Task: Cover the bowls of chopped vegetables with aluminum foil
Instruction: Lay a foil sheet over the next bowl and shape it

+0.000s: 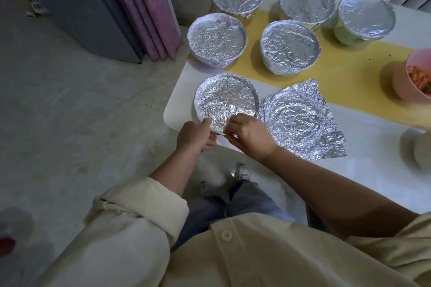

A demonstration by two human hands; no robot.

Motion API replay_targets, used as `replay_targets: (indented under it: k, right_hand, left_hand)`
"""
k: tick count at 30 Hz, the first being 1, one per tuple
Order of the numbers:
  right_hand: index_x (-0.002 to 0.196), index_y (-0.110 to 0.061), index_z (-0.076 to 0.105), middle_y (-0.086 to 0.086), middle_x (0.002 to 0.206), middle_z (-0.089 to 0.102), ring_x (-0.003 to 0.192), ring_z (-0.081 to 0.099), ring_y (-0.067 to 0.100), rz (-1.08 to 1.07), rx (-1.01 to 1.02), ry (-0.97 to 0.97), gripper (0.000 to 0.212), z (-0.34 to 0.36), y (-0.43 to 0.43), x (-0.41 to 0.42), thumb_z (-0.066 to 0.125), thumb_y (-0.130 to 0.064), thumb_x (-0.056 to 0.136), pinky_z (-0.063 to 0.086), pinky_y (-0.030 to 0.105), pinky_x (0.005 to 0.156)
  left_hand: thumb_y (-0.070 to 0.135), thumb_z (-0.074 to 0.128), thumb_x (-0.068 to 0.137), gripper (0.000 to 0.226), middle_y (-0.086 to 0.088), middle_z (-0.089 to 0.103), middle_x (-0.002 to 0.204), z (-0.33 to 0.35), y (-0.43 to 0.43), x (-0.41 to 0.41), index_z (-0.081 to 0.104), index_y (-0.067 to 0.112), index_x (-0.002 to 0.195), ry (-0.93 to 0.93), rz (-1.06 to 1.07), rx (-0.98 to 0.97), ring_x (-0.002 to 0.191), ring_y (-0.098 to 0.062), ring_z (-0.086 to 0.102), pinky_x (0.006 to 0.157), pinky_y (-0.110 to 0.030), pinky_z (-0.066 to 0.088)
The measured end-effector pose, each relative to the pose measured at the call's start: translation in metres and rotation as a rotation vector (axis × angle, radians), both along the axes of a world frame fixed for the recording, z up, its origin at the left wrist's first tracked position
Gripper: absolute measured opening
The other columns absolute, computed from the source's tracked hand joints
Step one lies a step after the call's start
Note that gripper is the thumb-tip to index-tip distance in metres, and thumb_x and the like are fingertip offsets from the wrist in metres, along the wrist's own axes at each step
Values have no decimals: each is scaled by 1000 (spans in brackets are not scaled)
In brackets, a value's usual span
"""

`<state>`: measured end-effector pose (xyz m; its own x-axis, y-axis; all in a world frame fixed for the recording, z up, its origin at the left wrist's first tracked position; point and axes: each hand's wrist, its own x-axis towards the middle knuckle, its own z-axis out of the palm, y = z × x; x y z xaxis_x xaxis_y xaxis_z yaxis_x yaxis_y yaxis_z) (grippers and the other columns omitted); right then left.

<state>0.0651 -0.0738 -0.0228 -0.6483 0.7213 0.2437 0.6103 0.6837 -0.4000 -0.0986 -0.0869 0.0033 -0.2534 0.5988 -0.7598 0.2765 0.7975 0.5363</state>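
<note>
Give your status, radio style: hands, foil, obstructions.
Both busy: left hand and right hand pinching near bowl's foil at its rim. The five bowls behind are covered; pink bowl at right uncovered. Crumpled foil sheet beside, nothing blocking.

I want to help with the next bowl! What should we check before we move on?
1. Near bowl, foil tucked round: far rim ok; near edge hidden by hands, cannot tell.
2. Left hand and right hand pinching that foil: ok.
3. Near bowl well back from the table corner: not ok, it sits right by it.
4. Spare foil sheet ready: ok.
5. Pink bowl covered: not ok, vegetables show.
6. Five back bowls covered: ok.
</note>
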Motion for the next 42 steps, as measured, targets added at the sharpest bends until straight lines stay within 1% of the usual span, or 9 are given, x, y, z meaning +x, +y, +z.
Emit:
replay_targets:
  k: [2,7,13,18,23,28,35,39,42]
  right_hand:
    - [66,-7,62,7,68,57,64,57,27,-15,-3,2,14,0,-1,-7,73,-4,74,43,32,55]
    - [65,-8,62,7,66,56,61,57,28,-10,-43,7,16,-2,-2,-19,77,-4,70,42,29,52]
    - [64,-8,62,6,66,56,62,58,28,-33,-49,9,23,-5,-1,-22,52,-18,81,43,30,51]
    - [66,-7,64,6,67,58,64,58,29,-50,-50,23,28,-9,-3,-23,48,-22,83,45,31,50]
    - [68,-7,64,7,68,58,64,58,30,-89,-55,23,11,-11,-4,-25,62,-9,78,48,35,50]
    - [67,-7,64,7,70,59,65,58,29,-60,-36,31,12,-14,-3,-25,64,-6,79,47,34,52]
    - [82,-7,71,7,79,62,73,60,28,-43,-85,82,14,-9,-4,-17,72,-21,82,50,34,63]
    - [106,-6,70,9,95,60,87,56,23,-398,-129,312,36,4,3,8,59,-37,91,43,32,78]
    - [124,-7,61,10,117,59,106,56,20,-800,-272,523,34,2,14,19,60,-24,95,43,29,90]
  left_hand:
    - [49,51,95,55,-8,75,69,-4,-4,1,73,1,82,31,-30,11,55,-19,71,51,-27,46]
    - [13,51,91,33,-11,71,57,-11,-1,3,66,0,64,0,5,80,59,-28,73,79,-42,61]
    - [24,52,90,32,-3,72,58,-8,-3,3,67,9,67,57,14,76,60,-19,73,52,-24,44]
    - [24,51,89,34,4,69,52,-12,-3,1,70,9,65,147,-45,114,65,-13,72,80,-30,56]
    - [56,54,82,54,-10,73,77,-12,0,-2,71,4,79,209,-5,119,77,-30,70,78,-35,55]
    - [12,51,91,25,-19,64,73,-14,9,-3,54,4,68,344,-47,237,74,-36,59,63,-32,36]
    - [11,51,92,22,-23,70,92,-14,13,-1,65,-4,85,404,-68,232,94,-43,64,72,-36,44]
    - [17,53,92,36,-4,45,57,-13,11,-6,42,11,58,386,-83,202,81,-47,55,64,-32,32]
    - [25,50,96,28,-9,58,74,-14,13,-6,58,5,79,323,-63,247,94,-45,56,71,-35,37]
